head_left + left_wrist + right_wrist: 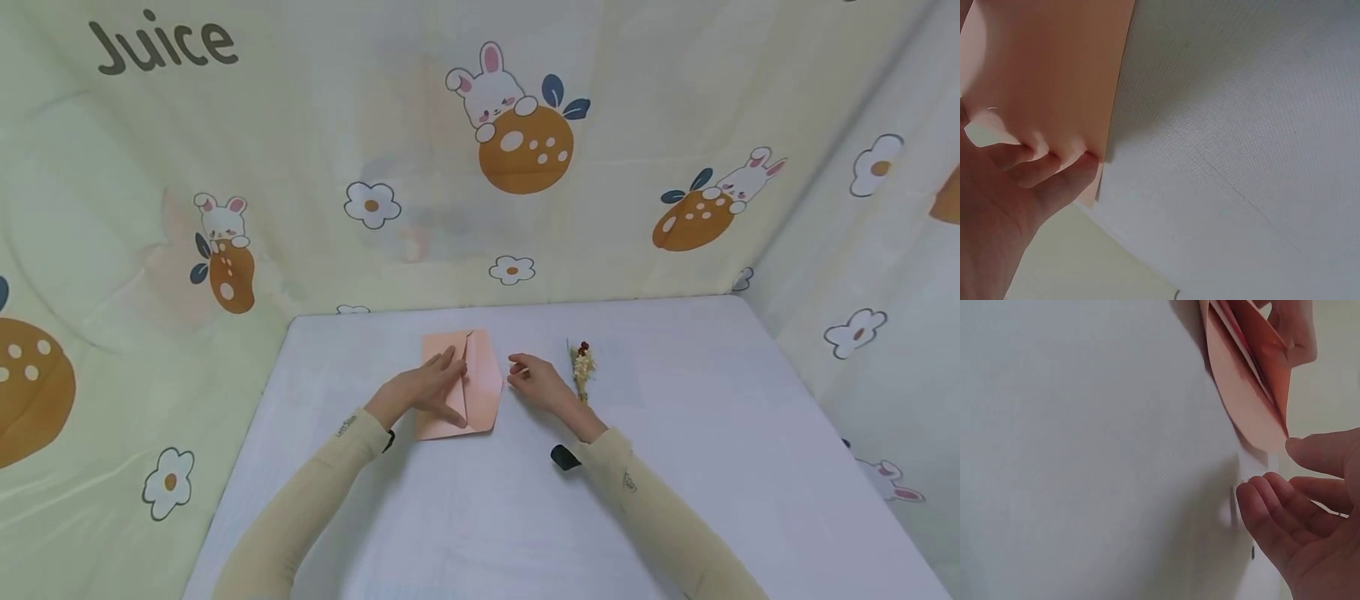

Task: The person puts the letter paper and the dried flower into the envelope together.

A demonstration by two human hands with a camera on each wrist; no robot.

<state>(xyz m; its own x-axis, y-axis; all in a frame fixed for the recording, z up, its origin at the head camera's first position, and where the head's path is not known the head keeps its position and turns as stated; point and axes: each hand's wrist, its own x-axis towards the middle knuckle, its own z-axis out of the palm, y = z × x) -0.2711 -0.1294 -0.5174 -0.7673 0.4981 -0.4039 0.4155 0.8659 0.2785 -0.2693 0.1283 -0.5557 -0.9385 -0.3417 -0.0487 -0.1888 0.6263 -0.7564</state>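
Observation:
A pink envelope (483,392) lies on the white table with its flap spread toward the right. My left hand (431,387) grips its front panel, thumb near the lower end and fingers toward the upper end. In the left wrist view the fingertips (1088,159) dent the paper (1060,69). The right wrist view shows the envelope's mouth gaping, with a white and red edge (1244,347) inside. Just right of the flap's tip hovers my right hand (538,382), thumb and fingers slightly bent and apart, holding nothing.
A small bunch of dried flowers (582,367) with red berries lies right of the right hand. A black object (565,457) shows beside the right cuff. Printed cloth (420,125) with rabbits and flowers hangs behind the table (675,375) and along its sides.

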